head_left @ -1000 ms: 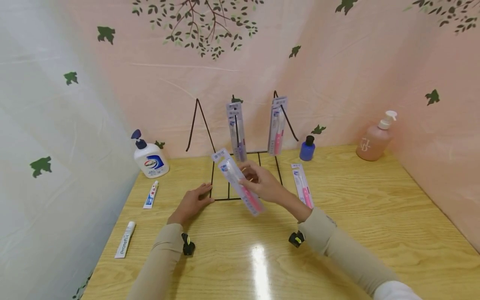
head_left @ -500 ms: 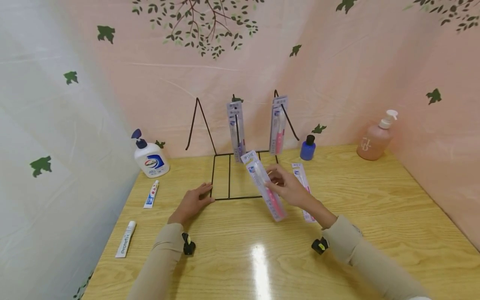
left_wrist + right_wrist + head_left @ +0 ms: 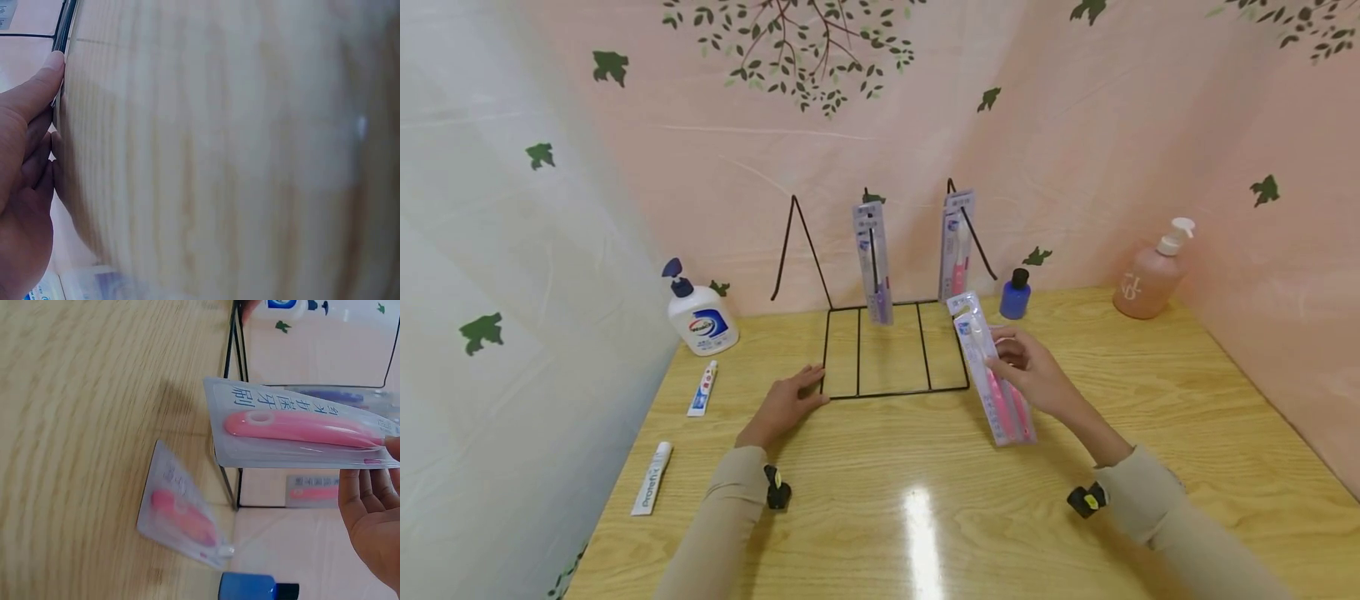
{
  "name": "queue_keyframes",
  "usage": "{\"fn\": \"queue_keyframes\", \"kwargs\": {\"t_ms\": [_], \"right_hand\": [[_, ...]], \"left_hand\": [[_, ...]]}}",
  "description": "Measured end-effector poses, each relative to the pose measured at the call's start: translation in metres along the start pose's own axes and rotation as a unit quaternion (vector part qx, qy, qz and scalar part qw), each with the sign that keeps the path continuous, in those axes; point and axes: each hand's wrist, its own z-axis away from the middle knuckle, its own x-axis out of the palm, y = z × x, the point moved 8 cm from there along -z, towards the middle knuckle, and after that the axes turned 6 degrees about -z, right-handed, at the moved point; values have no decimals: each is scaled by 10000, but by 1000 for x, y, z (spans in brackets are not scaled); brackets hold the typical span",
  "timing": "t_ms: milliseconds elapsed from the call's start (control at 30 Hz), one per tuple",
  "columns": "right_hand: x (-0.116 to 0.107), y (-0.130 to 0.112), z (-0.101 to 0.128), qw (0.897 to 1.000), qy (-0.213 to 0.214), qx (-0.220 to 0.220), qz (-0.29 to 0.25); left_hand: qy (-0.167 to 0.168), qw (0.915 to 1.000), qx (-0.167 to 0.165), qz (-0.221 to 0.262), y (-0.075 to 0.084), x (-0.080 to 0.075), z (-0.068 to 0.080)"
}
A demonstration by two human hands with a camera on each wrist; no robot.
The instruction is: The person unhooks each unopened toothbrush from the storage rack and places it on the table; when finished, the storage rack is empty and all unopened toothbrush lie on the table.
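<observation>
My right hand (image 3: 1036, 373) pinches a packaged toothbrush (image 3: 983, 367) with a pink handle, its blister pack tilted above the table. Under it, partly covered, a second pink toothbrush pack (image 3: 1021, 417) lies on the wood; the right wrist view shows that pack (image 3: 181, 512) apart from the held one (image 3: 300, 428). At the front left corner of the black wire rack (image 3: 895, 393), my left hand (image 3: 782, 407) rests with thumb and fingertips on the frame. Purple-handled packs (image 3: 880, 300) hang on the rack's middle hook, and pink ones (image 3: 955, 246) on its right hook.
The rack's left hook (image 3: 784, 250) bears nothing. A white pump bottle (image 3: 703, 321) and two tubes, one small (image 3: 702, 390) and one larger (image 3: 652, 479), are at the left. A blue bottle (image 3: 1015, 298) and a pink pump bottle (image 3: 1150, 279) stand at the right.
My right hand has carried the held toothbrush pack rightward, from in front of the rack's middle to over the pack lying on the table. The left hand stays at the rack corner.
</observation>
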Motion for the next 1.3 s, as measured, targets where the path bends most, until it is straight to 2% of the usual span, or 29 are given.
{"fn": "queue_keyframes", "kwargs": {"t_ms": [333,633,867,1133,1300], "right_hand": [[-47,20,10,9978,503,407,127],[-77,47,10,9922,562,1104,144],[-90,76,6,9848,586,1621,207],[-93,97,-2,9822,621,1773,-93],[-94,110,-5,9778,522,2029,98]], "left_hand": [[12,10000,79,21,2,-1,0],[14,10000,73,-16,1,-1,0],[26,10000,93,-11,2,-1,0],[1,10000,81,-5,4,-2,1],[-21,10000,51,46,5,-2,1]]}}
